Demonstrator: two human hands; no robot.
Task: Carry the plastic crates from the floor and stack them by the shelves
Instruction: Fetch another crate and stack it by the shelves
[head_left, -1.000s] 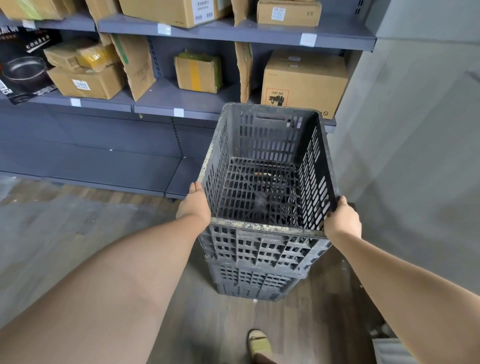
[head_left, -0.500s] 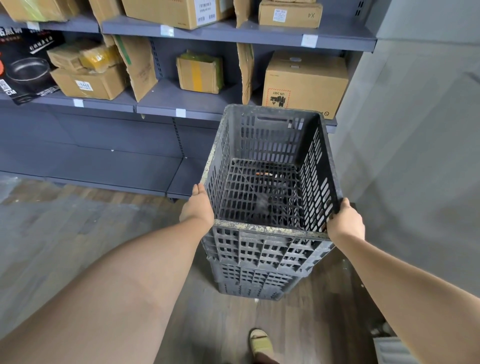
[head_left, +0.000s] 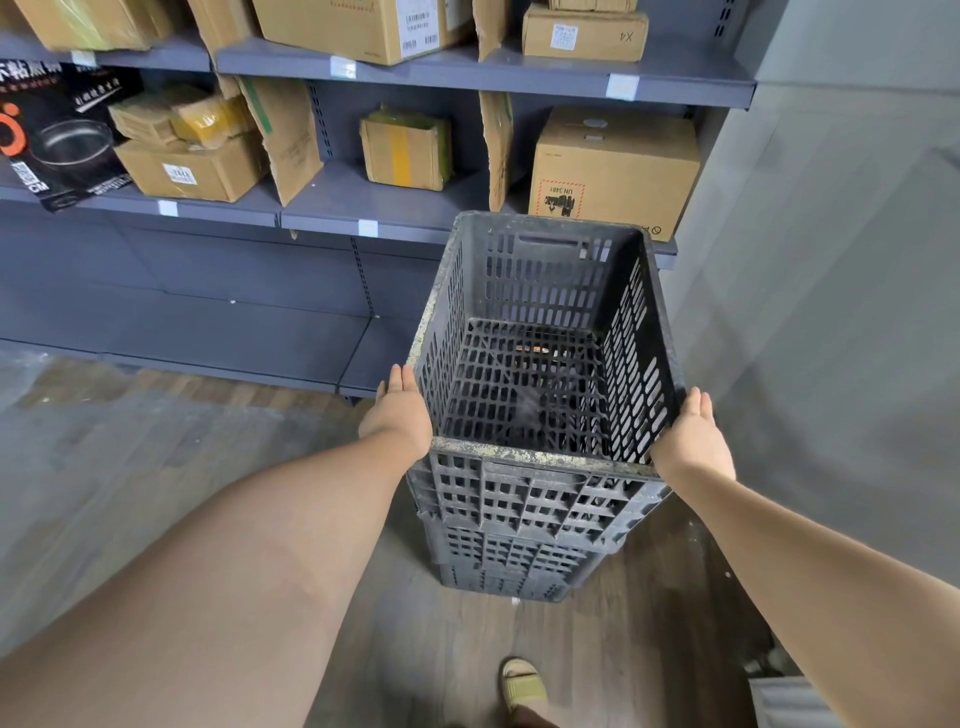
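The top crate (head_left: 540, 353) is seated on a stack of crates (head_left: 514, 551) on the wooden floor (head_left: 156, 467), just in front of the shelves (head_left: 363, 197). Its left wall is touched by the left hand (head_left: 397, 413), fingers straight and flat, nothing gripped; the right hand (head_left: 693, 441) is laid open against the right rim, fingers extended. Cardboard boxes (head_left: 613, 171) are seen on the shelves behind, and a sandalled foot (head_left: 522, 686) below.
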